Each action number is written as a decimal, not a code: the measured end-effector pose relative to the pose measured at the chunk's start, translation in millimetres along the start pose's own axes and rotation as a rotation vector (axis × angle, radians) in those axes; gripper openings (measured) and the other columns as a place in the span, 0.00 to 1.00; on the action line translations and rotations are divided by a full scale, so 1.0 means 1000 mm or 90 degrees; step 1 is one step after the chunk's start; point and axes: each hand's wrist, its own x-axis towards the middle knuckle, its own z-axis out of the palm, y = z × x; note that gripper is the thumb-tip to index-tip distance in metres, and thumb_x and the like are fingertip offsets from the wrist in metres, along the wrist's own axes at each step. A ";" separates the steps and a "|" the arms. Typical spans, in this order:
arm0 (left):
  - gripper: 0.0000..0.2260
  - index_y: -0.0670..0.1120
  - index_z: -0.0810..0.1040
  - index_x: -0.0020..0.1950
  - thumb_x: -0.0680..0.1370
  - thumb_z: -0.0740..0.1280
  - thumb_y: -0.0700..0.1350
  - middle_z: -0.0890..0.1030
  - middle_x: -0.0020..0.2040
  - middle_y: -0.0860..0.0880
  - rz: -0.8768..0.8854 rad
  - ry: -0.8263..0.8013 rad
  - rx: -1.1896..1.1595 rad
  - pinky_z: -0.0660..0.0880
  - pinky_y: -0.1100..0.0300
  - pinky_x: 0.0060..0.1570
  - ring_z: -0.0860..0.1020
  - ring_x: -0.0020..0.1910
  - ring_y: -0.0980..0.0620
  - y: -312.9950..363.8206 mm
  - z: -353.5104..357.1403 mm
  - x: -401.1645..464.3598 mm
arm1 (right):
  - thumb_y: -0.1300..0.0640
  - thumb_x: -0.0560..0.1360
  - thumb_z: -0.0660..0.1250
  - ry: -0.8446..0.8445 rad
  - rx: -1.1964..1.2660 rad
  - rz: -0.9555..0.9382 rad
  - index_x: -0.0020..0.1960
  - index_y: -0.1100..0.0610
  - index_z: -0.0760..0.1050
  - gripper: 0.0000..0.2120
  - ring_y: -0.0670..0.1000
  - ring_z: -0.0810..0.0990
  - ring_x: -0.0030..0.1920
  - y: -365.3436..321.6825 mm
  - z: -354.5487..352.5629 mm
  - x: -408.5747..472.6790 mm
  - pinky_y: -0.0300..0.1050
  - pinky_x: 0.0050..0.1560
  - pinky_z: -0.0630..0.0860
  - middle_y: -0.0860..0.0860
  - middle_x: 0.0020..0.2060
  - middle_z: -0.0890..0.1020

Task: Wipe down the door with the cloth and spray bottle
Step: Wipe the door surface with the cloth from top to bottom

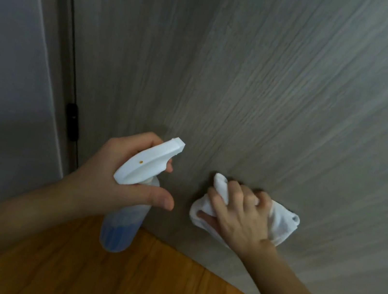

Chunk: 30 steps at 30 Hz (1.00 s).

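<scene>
Wiping under way, low on the door [261, 81].
Right hand [240, 215] grips the bunched cloth [283, 220] against the door near its bottom edge; left hand [117, 173] grips the spray bottle [125, 222] (nozzle doorward). Next, likely: spray, wipe onward. Hinge [72, 122] at the left edge; wooden floor [141, 278] below; nothing obstructs.

I have one view only, from the camera worn on the head, so there is no second view to overlap with. It looks forward and steeply down at the lower part of the door [261, 81], close to it. The wide lens bends the door's edge (the hinge [73, 121] side is at left). Both forearms enter from the bottom, and the wooden floor [154, 280] fills the lower middle.
</scene>
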 end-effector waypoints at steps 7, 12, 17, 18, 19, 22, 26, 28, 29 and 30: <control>0.26 0.50 0.80 0.50 0.63 0.77 0.67 0.82 0.47 0.45 -0.008 0.015 0.005 0.78 0.35 0.46 0.82 0.48 0.42 -0.002 -0.011 -0.006 | 0.28 0.70 0.67 0.056 0.047 0.193 0.62 0.52 0.70 0.33 0.60 0.67 0.52 0.031 -0.037 0.055 0.59 0.51 0.62 0.60 0.57 0.67; 0.21 0.51 0.80 0.50 0.62 0.79 0.59 0.82 0.47 0.44 -0.033 0.037 0.007 0.78 0.34 0.46 0.82 0.48 0.44 -0.013 -0.021 -0.013 | 0.26 0.69 0.67 0.089 0.032 0.222 0.59 0.53 0.71 0.33 0.60 0.67 0.52 0.024 -0.039 0.079 0.59 0.50 0.62 0.60 0.57 0.67; 0.26 0.51 0.80 0.51 0.63 0.77 0.67 0.82 0.48 0.45 -0.034 0.068 0.000 0.78 0.33 0.47 0.82 0.50 0.42 -0.023 -0.032 -0.020 | 0.29 0.69 0.68 0.036 0.012 0.082 0.61 0.53 0.71 0.33 0.59 0.69 0.51 -0.007 -0.016 0.069 0.57 0.50 0.64 0.60 0.58 0.69; 0.27 0.51 0.80 0.51 0.63 0.77 0.68 0.82 0.48 0.44 -0.038 0.075 -0.003 0.78 0.33 0.47 0.82 0.50 0.42 -0.023 -0.034 -0.021 | 0.30 0.69 0.69 0.023 0.006 0.033 0.61 0.53 0.70 0.33 0.59 0.69 0.51 -0.016 -0.009 0.064 0.56 0.50 0.64 0.60 0.58 0.69; 0.27 0.50 0.81 0.51 0.63 0.77 0.68 0.82 0.47 0.44 -0.040 0.081 -0.005 0.78 0.33 0.48 0.82 0.50 0.42 -0.023 -0.037 -0.022 | 0.32 0.69 0.70 0.011 -0.003 -0.015 0.61 0.53 0.70 0.32 0.59 0.69 0.51 -0.025 -0.003 0.060 0.55 0.50 0.64 0.59 0.58 0.69; 0.26 0.47 0.81 0.51 0.62 0.78 0.63 0.83 0.47 0.44 -0.038 0.083 0.006 0.78 0.34 0.48 0.82 0.50 0.42 -0.023 -0.045 -0.024 | 0.36 0.69 0.71 -0.024 -0.020 -0.129 0.60 0.54 0.70 0.29 0.58 0.69 0.50 -0.043 0.014 0.055 0.54 0.49 0.64 0.58 0.56 0.70; 0.22 0.47 0.81 0.50 0.62 0.78 0.58 0.82 0.46 0.46 -0.056 0.072 0.021 0.79 0.37 0.46 0.82 0.48 0.46 -0.027 -0.049 -0.028 | 0.39 0.67 0.73 -0.029 -0.015 -0.167 0.58 0.54 0.73 0.27 0.58 0.67 0.49 -0.044 0.009 0.062 0.55 0.48 0.63 0.58 0.54 0.69; 0.22 0.49 0.80 0.48 0.62 0.78 0.59 0.82 0.46 0.47 -0.062 0.064 0.023 0.79 0.37 0.45 0.82 0.47 0.45 -0.031 -0.047 -0.026 | 0.37 0.67 0.74 -0.021 0.001 -0.128 0.57 0.54 0.76 0.27 0.58 0.67 0.48 -0.037 -0.001 0.076 0.55 0.47 0.62 0.59 0.54 0.68; 0.23 0.50 0.80 0.48 0.61 0.79 0.60 0.82 0.46 0.47 -0.062 0.061 0.026 0.78 0.36 0.45 0.81 0.46 0.44 -0.032 -0.046 -0.025 | 0.36 0.67 0.73 -0.013 0.008 -0.095 0.57 0.54 0.76 0.27 0.58 0.67 0.48 -0.032 -0.007 0.087 0.55 0.47 0.62 0.59 0.54 0.68; 0.24 0.50 0.80 0.48 0.61 0.79 0.62 0.82 0.45 0.47 -0.062 0.062 0.028 0.78 0.36 0.45 0.81 0.46 0.44 -0.034 -0.045 -0.024 | 0.35 0.69 0.72 -0.001 0.010 -0.060 0.58 0.54 0.76 0.28 0.58 0.66 0.48 -0.028 -0.014 0.100 0.55 0.47 0.61 0.59 0.54 0.68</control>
